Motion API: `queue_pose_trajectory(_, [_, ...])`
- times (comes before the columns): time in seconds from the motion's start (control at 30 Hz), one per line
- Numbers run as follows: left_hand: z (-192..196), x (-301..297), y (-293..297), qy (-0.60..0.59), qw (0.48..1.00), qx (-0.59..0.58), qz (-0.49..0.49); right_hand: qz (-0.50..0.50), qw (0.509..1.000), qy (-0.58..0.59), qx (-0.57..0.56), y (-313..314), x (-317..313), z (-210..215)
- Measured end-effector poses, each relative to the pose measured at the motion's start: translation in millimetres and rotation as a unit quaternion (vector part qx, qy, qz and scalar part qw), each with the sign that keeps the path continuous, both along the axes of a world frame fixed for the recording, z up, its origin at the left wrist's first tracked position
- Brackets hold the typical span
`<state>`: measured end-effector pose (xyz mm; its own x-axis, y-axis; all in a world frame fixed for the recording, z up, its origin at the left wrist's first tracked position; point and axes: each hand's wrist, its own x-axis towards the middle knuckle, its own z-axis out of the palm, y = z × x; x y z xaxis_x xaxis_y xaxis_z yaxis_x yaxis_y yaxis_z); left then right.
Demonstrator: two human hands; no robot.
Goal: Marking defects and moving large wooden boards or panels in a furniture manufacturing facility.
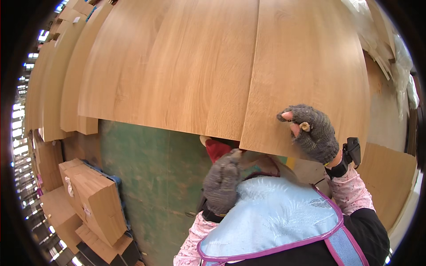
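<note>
Two wood-grain boards lie side by side in front of me: a wide left board and a right board, with a dark seam between them. The right board's near corner sticks out slightly past the left one's edge. At that corner is my left hand in a grey knitted glove, its fingers closed against the edge; their undersides are hidden. My right hand, in a matching glove with bare fingertips showing, rests on the right board. Its fingers are bent but apart, and I see nothing held in it.
Tall stacks of boards stand at the left. Below them, stacked brown boards sit beside the green floor. A red item shows under the near board edge. Clear plastic wrap hangs at the right.
</note>
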<state>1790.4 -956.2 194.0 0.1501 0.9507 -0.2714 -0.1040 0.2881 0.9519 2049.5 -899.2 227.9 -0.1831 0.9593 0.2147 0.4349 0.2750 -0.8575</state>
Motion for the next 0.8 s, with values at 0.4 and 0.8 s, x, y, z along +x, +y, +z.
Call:
queue_pose_trajectory(0.4, [-47.5,-23.9,32.9,0.144,0.989,0.013,-0.027,-0.334,0.929,0.093,-0.127,-56.0,88.9,-37.1])
queue_pose_trajectory(0.8, [-17.4,-19.3,102.2,0.370,0.859,0.248,-0.253,-0.470,0.879,-0.006,-0.074,-81.1,125.7,-57.8])
